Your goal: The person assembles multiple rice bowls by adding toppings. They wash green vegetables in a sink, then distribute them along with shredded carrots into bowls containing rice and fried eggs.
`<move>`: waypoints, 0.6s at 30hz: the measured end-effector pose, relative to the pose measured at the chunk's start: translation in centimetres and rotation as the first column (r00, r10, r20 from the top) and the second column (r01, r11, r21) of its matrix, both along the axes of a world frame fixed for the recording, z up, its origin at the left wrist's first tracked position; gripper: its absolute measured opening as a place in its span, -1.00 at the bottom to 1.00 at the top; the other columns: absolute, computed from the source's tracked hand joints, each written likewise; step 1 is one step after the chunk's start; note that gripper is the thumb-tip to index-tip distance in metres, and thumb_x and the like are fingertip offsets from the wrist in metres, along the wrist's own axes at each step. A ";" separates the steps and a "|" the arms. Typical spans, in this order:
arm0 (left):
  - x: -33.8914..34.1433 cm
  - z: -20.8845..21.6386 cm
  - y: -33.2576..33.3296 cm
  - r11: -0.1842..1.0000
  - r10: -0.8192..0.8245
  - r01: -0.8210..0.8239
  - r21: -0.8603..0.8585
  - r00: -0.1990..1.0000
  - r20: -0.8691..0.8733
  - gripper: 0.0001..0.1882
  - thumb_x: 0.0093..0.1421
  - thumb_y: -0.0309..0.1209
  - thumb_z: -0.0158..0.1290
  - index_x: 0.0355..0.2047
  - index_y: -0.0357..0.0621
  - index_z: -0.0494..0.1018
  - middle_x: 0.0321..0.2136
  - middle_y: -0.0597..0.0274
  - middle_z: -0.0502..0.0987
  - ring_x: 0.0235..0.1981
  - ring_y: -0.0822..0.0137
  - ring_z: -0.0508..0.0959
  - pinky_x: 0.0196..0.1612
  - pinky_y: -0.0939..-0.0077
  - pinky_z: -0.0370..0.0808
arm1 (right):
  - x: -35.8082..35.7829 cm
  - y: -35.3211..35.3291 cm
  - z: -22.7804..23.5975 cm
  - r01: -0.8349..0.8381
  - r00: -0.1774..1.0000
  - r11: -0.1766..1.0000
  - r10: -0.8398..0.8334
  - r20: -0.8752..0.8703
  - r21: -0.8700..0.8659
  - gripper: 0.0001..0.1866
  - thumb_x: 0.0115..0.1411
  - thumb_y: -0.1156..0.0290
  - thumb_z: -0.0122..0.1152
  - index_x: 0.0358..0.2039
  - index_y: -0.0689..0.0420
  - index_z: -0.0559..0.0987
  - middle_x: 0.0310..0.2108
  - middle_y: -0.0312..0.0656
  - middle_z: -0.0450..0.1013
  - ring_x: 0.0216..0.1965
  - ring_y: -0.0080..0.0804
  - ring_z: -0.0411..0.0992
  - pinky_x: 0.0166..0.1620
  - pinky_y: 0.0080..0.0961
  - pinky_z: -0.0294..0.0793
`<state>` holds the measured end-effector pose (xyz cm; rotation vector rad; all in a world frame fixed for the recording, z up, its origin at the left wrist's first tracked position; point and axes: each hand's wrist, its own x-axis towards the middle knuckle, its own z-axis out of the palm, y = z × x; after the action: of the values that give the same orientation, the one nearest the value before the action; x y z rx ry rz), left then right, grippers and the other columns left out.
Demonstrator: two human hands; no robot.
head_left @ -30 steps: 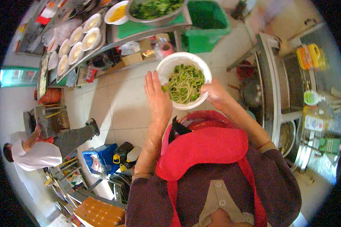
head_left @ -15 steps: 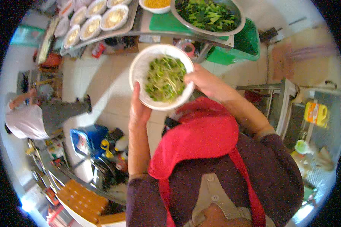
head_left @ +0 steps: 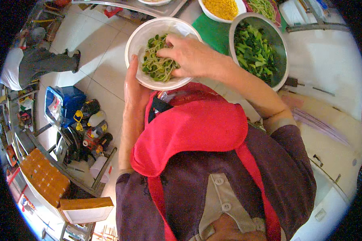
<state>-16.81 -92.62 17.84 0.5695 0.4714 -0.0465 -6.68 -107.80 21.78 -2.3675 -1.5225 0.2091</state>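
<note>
A round white bowl [head_left: 149, 38] filled with pale sprouts and chopped green vegetables [head_left: 157, 62] is held up in front of the person's chest, above the tiled floor [head_left: 92, 60]. The left hand [head_left: 133, 86] cups it from below, palm against the bowl's underside and thumb up along its near wall. The right hand [head_left: 191, 56] reaches in over the rim, fingers curled down into the greens; it looks like a pinch on some strands, though the fingertips are buried. Just beyond the bowl, on the desk with a green mat [head_left: 213, 34], sit a steel basin of chopped dark leafy greens [head_left: 255, 48] and a white dish of yellow kernels [head_left: 223, 9]. At far left another person [head_left: 32, 64] bends over the floor.
</note>
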 end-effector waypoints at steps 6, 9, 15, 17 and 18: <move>3.8 -2.8 5.7 0.995 -0.061 0.064 0.074 0.997 -0.041 -0.40 0.22 -0.08 -0.17 0.12 -0.26 0.09 0.05 0.02 0.28 0.05 0.14 0.32 0.10 0.23 0.25 | 5.3 5.4 -1.6 0.274 0.914 0.934 -0.179 -0.365 0.227 -0.80 -0.15 0.48 0.17 -0.43 0.21 0.53 -0.59 -0.23 0.45 -0.60 -0.46 0.40 -0.47 -0.51 0.40; 7.4 -4.1 9.7 0.994 -0.090 0.091 0.063 0.996 -0.026 -0.40 0.22 -0.07 -0.17 0.12 -0.26 0.09 0.05 0.04 0.29 0.04 0.16 0.34 0.09 0.24 0.27 | 8.0 9.0 0.2 0.457 0.760 0.867 -0.265 -0.594 0.197 -0.81 -0.12 0.49 0.13 -0.41 0.22 0.51 -0.60 -0.33 0.42 -0.65 -0.67 0.33 -0.57 -0.66 0.33; 10.0 -2.6 15.0 0.988 -0.128 0.128 0.085 0.992 0.002 -0.35 0.17 -0.01 -0.10 0.10 -0.25 0.14 0.01 0.08 0.31 0.01 0.22 0.35 0.05 0.28 0.32 | 10.4 14.4 1.2 0.341 0.812 0.937 -0.256 -0.525 0.071 -0.72 -0.07 0.40 0.16 -0.28 0.14 0.51 -0.41 -0.21 0.44 -0.35 -0.47 0.40 -0.23 -0.49 0.39; 12.0 -2.2 17.0 0.978 -0.186 0.186 0.096 0.983 -0.010 -0.41 0.18 -0.06 -0.08 0.07 -0.22 0.17 -0.02 0.10 0.34 -0.04 0.27 0.39 0.01 0.35 0.37 | 10.3 16.4 0.5 0.313 0.895 0.946 -0.323 -0.307 -0.084 -0.40 -0.13 0.22 0.26 -0.02 0.09 0.38 -0.14 0.00 0.32 -0.11 0.00 0.32 -0.05 -0.22 0.32; 12.2 -3.7 17.3 0.982 -0.174 0.173 0.071 0.985 0.005 -0.43 0.19 -0.08 -0.08 0.07 -0.21 0.16 -0.05 0.10 0.36 -0.08 0.29 0.41 -0.01 0.35 0.38 | 9.5 16.6 0.4 0.256 0.949 0.966 -0.258 -0.181 -0.037 -0.34 -0.13 0.21 0.29 0.01 0.13 0.32 -0.15 0.06 0.27 -0.15 0.04 0.33 -0.07 -0.19 0.34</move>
<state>-4.63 -75.31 14.13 0.6785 0.4123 -0.1938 2.83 -91.16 22.14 -2.4498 -1.1196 0.3663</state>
